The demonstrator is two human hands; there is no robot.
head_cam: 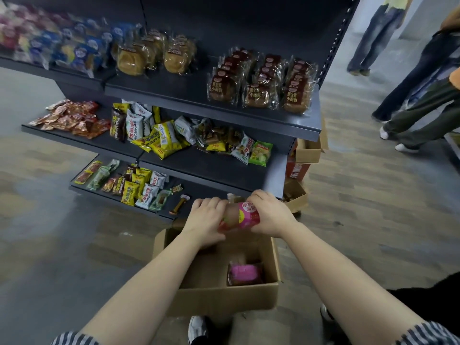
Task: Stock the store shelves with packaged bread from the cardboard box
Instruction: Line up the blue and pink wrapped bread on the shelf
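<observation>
Brown bread packs [258, 94], upper shelf [169, 93]: "黑全麦 小面包". Pink pack [245, 215] I hold: "面包", rest blurred. Lettering on snack bags [164, 139]: not legible to me.

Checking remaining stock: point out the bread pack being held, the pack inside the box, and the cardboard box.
Held bread pack [245, 215]: head view, pink label.
Pack in box [244, 273]: head view, pink top face.
Cardboard box [224, 298]: head view, near outer wall.

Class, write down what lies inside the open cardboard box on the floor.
One pink-wrapped bread pack lies in the cardboard box. The left forearm covers its far left corner.
</observation>
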